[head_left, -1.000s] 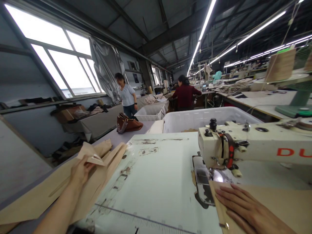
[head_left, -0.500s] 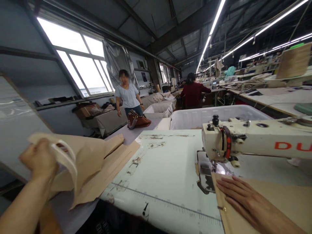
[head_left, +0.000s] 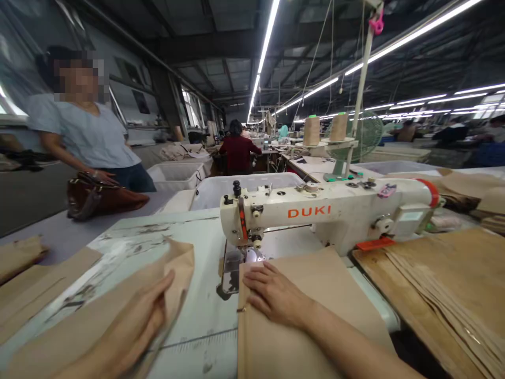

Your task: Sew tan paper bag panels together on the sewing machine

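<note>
My right hand (head_left: 276, 296) lies flat, fingers spread, on a tan fabric panel (head_left: 315, 279) beside the needle area of the white sewing machine (head_left: 284, 208). A small metal piece sits on the panel's left edge. To the left, my left hand (head_left: 148, 310) is closed around another tan piece (head_left: 94, 302), which stretches from the lower left across the pale green table (head_left: 197, 279) and folds up at its far end. Its fingertips are partly hidden by the hand itself.
A person (head_left: 90, 131) stands at the left, a hand on a brown bag (head_left: 102, 197). More tan pieces (head_left: 51, 281) lie at the left. White bins (head_left: 209, 192) stand behind the machine; stacked panels lie on a wooden board (head_left: 465, 263) at the right.
The view has swung right. My left hand has brought a tan piece from the left pile onto the table. My right hand remains on its panel; the standing person now touches the bag.
</note>
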Demonstrator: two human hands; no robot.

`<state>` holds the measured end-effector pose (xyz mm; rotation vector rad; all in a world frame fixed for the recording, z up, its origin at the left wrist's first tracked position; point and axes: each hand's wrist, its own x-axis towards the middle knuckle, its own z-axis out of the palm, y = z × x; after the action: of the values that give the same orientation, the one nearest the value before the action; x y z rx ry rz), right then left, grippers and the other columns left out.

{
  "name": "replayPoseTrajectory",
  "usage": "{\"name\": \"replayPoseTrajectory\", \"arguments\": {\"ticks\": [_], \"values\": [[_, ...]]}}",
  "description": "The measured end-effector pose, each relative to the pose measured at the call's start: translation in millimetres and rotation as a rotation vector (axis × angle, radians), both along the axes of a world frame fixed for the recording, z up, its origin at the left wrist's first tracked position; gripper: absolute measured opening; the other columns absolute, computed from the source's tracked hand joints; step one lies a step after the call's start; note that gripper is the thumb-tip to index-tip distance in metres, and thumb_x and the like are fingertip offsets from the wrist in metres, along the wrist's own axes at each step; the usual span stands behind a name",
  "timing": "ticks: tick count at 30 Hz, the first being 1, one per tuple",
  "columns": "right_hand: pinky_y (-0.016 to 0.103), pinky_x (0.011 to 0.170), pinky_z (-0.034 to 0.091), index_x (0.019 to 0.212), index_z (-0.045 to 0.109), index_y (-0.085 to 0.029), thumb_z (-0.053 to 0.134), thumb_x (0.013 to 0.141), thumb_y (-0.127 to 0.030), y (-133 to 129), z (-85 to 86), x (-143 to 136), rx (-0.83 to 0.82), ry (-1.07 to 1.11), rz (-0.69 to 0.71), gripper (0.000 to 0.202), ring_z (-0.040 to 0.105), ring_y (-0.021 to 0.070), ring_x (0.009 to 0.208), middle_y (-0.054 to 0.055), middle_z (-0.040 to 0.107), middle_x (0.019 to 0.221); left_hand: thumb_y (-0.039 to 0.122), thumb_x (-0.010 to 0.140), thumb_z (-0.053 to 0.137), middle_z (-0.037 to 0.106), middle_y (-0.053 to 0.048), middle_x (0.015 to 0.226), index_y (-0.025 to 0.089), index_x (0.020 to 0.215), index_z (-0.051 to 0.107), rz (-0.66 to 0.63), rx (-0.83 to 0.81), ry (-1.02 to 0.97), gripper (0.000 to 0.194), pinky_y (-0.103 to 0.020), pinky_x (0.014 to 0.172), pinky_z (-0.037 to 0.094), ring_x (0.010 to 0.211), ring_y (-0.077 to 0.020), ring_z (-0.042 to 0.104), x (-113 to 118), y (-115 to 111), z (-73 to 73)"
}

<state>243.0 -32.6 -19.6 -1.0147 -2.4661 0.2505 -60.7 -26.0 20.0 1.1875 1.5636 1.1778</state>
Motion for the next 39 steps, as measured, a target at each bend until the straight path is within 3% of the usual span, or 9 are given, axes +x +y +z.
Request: {"name": "replayPoseTrajectory", "arguments": {"ticks": [5,9,12,15,20,27,32,35,39], "values": [[0.039,0.118,0.016,0.13,0.057,-0.02,0.052,0.099,-0.032,0,-0.8,-1,0.006,0.024,0.017,0.034,0.044,0.0208,0.127,0.006,0.058,0.131,0.047,0.104,0.029,0.069,-0.011,0.107,0.02,0.113,0.066,-0.414,0.087,0.003,0.047,-0.038,0.08,0.062,0.1,-0.0272,0.069,72,-4,-31.2],[0.04,0.118,0.018,0.118,0.065,-0.024,0.056,0.09,-0.021,1,1.7,-1,0.013,-0.007,0.024,0.03,0.046,0.0216,0.123,0.004,0.06,0.125,0.042,0.105,0.032,0.054,-0.006,0.138,0.027,0.128,0.062,-0.77,0.408,0.451,0.04,-0.043,0.108,0.044,0.127,-0.0257,0.052,73,13,-27.8],[0.04,0.119,0.015,0.122,0.063,-0.025,0.052,0.091,-0.019,-1,4.5,-2,0.011,0.005,0.008,0.033,0.043,0.021,0.127,0.004,0.057,0.131,0.04,0.102,0.044,0.036,-0.002,0.153,0.03,0.144,0.046,-0.844,0.489,0.589,0.043,-0.054,0.118,0.014,0.143,-0.0279,0.027,64,16,-30.2],[0.04,0.12,0.013,0.127,0.06,-0.021,0.053,0.092,-0.021,-5,6.6,-3,-0.004,-0.029,0.017,0.036,0.038,0.0217,0.132,0.007,0.053,0.136,0.037,0.104,0.042,0.024,-0.001,0.158,0.033,0.154,0.02,-0.897,0.498,0.785,0.055,-0.063,0.115,0.008,0.144,-0.0288,0.021,61,5,-41.8],[0.04,0.121,0.009,0.129,0.059,-0.022,0.055,0.091,-0.021,-14,8.0,-2,-0.018,-0.062,0.017,0.038,0.036,0.021,0.134,0.007,0.053,0.136,0.032,0.107,0.03,0.038,0.002,0.152,0.04,0.152,0.026,-0.787,0.499,0.96,0.046,-0.06,0.114,0.028,0.139,-0.0241,0.035,66,-7,-54.0],[0.037,0.121,0.007,0.123,0.063,-0.026,0.055,0.087,-0.017,-18,15.0,3,-0.053,-0.117,0.045,0.038,0.033,0.0195,0.137,0.004,0.051,0.139,0.03,0.105,0.04,0.043,-0.001,0.149,0.035,0.151,0.03,-0.749,0.671,1.038,0.047,-0.059,0.113,0.031,0.135,-0.0264,0.042,77,15,-60.9],[0.038,0.121,0.008,0.125,0.062,-0.026,0.057,0.088,-0.021,-7,14.1,2,-0.035,-0.103,0.019,0.038,0.036,0.0207,0.134,0.005,0.049,0.14,0.03,0.102,0.044,0.066,-0.007,0.117,0.022,0.116,0.066,-0.587,0.792,1.013,0.027,-0.052,0.107,0.038,0.111,-0.0268,0.058,77,55,-46.1],[0.04,0.121,0.007,0.13,0.059,-0.026,0.058,0.091,-0.027,-4,16.9,2,-0.063,-0.108,0.042,0.038,0.031,0.0207,0.138,0.006,0.047,0.142,0.035,0.102,0.044,0.069,-0.008,0.099,0.021,0.098,0.07,-0.566,0.778,1.005,0.03,-0.042,0.093,0.051,0.095,-0.0249,0.063,72,55,-45.6],[0.04,0.121,0.009,0.134,0.054,-0.027,0.056,0.095,-0.031,-5,22.5,2,-0.088,-0.093,0.047,0.039,0.03,0.019,0.139,0.006,0.046,0.144,0.043,0.101,0.048,0.058,-0.01,0.131,0.021,0.134,0.054,-0.521,0.749,0.998,0.041,-0.042,0.1,0.05,0.118,-0.0283,0.056,66,26,-66.6]]}}
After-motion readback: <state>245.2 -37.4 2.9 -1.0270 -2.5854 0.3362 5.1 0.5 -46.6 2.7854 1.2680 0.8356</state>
